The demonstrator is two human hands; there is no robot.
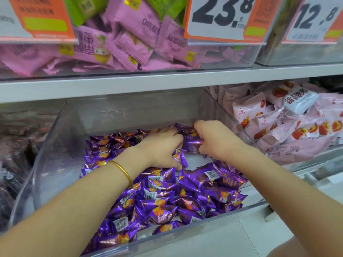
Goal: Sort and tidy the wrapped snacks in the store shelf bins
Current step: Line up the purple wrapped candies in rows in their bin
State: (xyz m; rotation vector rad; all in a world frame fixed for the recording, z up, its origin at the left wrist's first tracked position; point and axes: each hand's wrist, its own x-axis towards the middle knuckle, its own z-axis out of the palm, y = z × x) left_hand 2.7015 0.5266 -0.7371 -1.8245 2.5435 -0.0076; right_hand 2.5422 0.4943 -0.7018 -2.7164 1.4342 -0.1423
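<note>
A clear plastic bin (55, 145) on the lower shelf holds many shiny purple wrapped snacks (163, 199) with orange pictures. Both my hands reach deep into it, toward the back. My left hand (163, 147), with a gold bangle on its wrist, lies palm down on the purple snacks with fingers spread and bent over them. My right hand (215, 140) sits just to its right, fingers curled round a few purple snacks (191, 143) at the back of the pile. A bare white patch of bin floor (196, 160) shows below the two hands.
Pale pink packets with red fruit pictures (278, 125) fill the bin to the right. Dark packets (13, 154) fill the bin to the left. On the shelf above, a bin holds pink and green packets (126, 43), behind orange price tags (220, 17).
</note>
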